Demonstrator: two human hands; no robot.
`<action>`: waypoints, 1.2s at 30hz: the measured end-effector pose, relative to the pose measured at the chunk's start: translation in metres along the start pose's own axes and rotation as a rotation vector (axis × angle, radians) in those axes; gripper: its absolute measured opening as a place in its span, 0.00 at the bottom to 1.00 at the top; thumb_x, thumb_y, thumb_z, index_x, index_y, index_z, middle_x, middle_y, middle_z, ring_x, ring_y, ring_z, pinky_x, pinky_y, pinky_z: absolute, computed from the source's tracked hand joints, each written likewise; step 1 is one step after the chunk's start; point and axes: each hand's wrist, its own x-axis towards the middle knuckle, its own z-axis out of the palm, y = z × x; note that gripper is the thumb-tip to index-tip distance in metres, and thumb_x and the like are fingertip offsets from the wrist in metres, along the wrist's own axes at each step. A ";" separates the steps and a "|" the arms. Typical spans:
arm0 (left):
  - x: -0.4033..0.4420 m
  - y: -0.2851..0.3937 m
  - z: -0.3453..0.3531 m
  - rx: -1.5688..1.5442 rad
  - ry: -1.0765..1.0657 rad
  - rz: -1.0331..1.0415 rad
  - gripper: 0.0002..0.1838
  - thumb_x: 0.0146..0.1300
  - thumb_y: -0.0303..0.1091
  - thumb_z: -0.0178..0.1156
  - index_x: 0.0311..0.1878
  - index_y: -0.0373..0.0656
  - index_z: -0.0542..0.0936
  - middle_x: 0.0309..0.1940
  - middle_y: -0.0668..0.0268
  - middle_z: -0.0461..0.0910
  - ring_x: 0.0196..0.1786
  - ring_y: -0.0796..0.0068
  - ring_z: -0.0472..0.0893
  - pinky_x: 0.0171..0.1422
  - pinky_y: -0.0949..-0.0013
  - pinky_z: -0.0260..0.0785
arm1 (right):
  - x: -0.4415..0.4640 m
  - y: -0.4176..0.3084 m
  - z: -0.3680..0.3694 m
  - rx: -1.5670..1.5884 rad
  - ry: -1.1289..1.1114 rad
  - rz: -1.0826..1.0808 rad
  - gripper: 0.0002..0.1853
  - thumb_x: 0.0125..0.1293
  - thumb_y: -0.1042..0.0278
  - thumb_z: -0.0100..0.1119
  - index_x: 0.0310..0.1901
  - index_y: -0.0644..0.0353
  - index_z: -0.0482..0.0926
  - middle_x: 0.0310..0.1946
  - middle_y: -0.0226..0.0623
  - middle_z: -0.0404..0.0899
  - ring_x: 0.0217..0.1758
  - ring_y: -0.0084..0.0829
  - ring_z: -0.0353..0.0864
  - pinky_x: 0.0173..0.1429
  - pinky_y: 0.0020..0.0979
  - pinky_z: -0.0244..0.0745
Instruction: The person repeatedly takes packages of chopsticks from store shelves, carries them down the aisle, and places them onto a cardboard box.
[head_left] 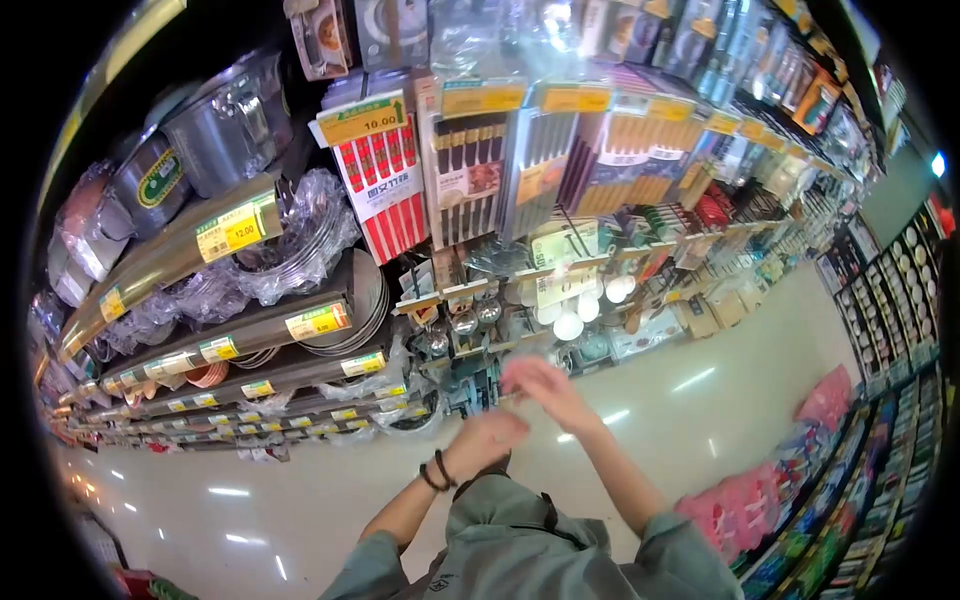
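Observation:
My left hand (488, 441), with dark beaded bracelets (437, 470) at its wrist, is in front of my body. Its fingers reach to the right, loosely stretched and blurred, and no object shows in them. A little higher and to the right, my right hand (545, 386) has its fingers apart and bent leftward, also blurred, with nothing visible in it. The hands are near each other but apart. Past them hang packs of chopsticks: a red pack (385, 190), a black pack (468, 180) and a wooden-coloured pack (635, 150). White spoons or ladles (568, 325) hang lower.
Shelves on the left hold metal pots (228, 125), plastic-wrapped dishes (315, 225) and stacked plates (350, 300), with yellow price tags (318, 321) on the edges. Glossy floor (640, 400) runs behind my hands. Pink packages (735, 510) sit along the opposite shelf at lower right.

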 end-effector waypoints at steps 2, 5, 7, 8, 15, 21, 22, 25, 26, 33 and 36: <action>0.034 0.012 -0.016 -0.066 0.360 -0.107 0.04 0.64 0.26 0.64 0.39 0.36 0.84 0.35 0.61 0.85 0.38 0.71 0.83 0.43 0.67 0.75 | 0.033 -0.011 -0.003 0.041 0.035 0.015 0.22 0.74 0.66 0.53 0.66 0.60 0.68 0.57 0.37 0.78 0.57 0.31 0.78 0.58 0.34 0.76; 0.104 0.002 -0.060 0.126 0.817 -0.017 0.11 0.64 0.25 0.63 0.49 0.34 0.80 0.43 0.58 0.82 0.47 0.63 0.81 0.54 0.64 0.72 | 0.106 -0.022 -0.014 0.083 0.088 -0.045 0.29 0.74 0.66 0.52 0.73 0.63 0.59 0.69 0.43 0.67 0.66 0.36 0.73 0.65 0.36 0.73; 0.142 -0.010 -0.085 0.255 1.016 0.013 0.17 0.64 0.28 0.64 0.54 0.35 0.78 0.48 0.55 0.80 0.54 0.56 0.79 0.60 0.61 0.70 | 0.133 -0.030 -0.017 0.184 0.067 -0.070 0.34 0.75 0.65 0.51 0.76 0.65 0.49 0.71 0.47 0.63 0.68 0.40 0.71 0.67 0.40 0.72; 0.157 -0.014 -0.094 0.316 1.094 0.047 0.19 0.64 0.30 0.64 0.56 0.35 0.77 0.50 0.54 0.79 0.56 0.54 0.78 0.62 0.60 0.69 | 0.143 -0.033 -0.017 0.233 0.066 -0.064 0.36 0.75 0.64 0.51 0.77 0.66 0.45 0.71 0.49 0.63 0.68 0.41 0.71 0.67 0.41 0.72; 0.200 -0.045 -0.101 0.252 1.149 -0.103 0.18 0.61 0.33 0.69 0.50 0.34 0.79 0.43 0.57 0.81 0.45 0.64 0.80 0.52 0.63 0.71 | 0.185 -0.041 -0.022 0.574 0.046 0.037 0.44 0.74 0.69 0.51 0.77 0.64 0.28 0.66 0.56 0.65 0.65 0.48 0.74 0.66 0.46 0.74; 0.184 -0.050 -0.095 0.147 1.009 -0.109 0.11 0.67 0.28 0.61 0.49 0.33 0.76 0.41 0.60 0.79 0.43 0.69 0.79 0.52 0.66 0.71 | 0.193 -0.028 -0.031 0.672 -0.046 0.041 0.20 0.73 0.69 0.54 0.61 0.66 0.63 0.52 0.46 0.76 0.58 0.41 0.78 0.59 0.44 0.77; 0.180 -0.046 -0.096 0.106 0.988 -0.087 0.11 0.69 0.28 0.60 0.50 0.33 0.75 0.41 0.60 0.79 0.44 0.71 0.79 0.52 0.66 0.71 | 0.191 -0.023 -0.033 0.708 -0.067 0.088 0.18 0.73 0.67 0.53 0.59 0.63 0.65 0.53 0.45 0.76 0.59 0.41 0.77 0.61 0.44 0.75; 0.161 -0.023 -0.090 -0.081 0.932 -0.094 0.13 0.74 0.26 0.51 0.58 0.33 0.67 0.46 0.60 0.80 0.50 0.77 0.78 0.57 0.72 0.69 | 0.178 -0.013 -0.033 0.767 -0.080 0.232 0.15 0.74 0.63 0.54 0.58 0.58 0.70 0.53 0.40 0.77 0.61 0.37 0.76 0.63 0.41 0.72; 0.154 -0.019 -0.089 -0.098 0.914 -0.112 0.13 0.74 0.25 0.50 0.59 0.33 0.66 0.48 0.59 0.80 0.51 0.77 0.78 0.57 0.72 0.69 | 0.169 -0.015 -0.029 0.732 -0.079 0.187 0.15 0.74 0.63 0.56 0.57 0.58 0.72 0.51 0.38 0.78 0.58 0.35 0.78 0.60 0.39 0.73; 0.117 0.059 -0.084 -0.123 0.919 -0.158 0.11 0.73 0.24 0.53 0.55 0.34 0.69 0.48 0.63 0.81 0.49 0.82 0.76 0.55 0.77 0.67 | 0.116 -0.040 -0.019 0.220 -0.184 0.008 0.17 0.67 0.76 0.62 0.57 0.63 0.77 0.47 0.29 0.82 0.46 0.19 0.78 0.50 0.26 0.76; 0.107 0.087 -0.077 -0.164 0.900 -0.181 0.10 0.72 0.25 0.54 0.54 0.36 0.70 0.46 0.65 0.81 0.46 0.84 0.75 0.52 0.79 0.66 | 0.095 -0.065 -0.025 0.130 -0.264 -0.034 0.19 0.66 0.77 0.64 0.58 0.64 0.76 0.48 0.27 0.81 0.47 0.17 0.76 0.50 0.24 0.75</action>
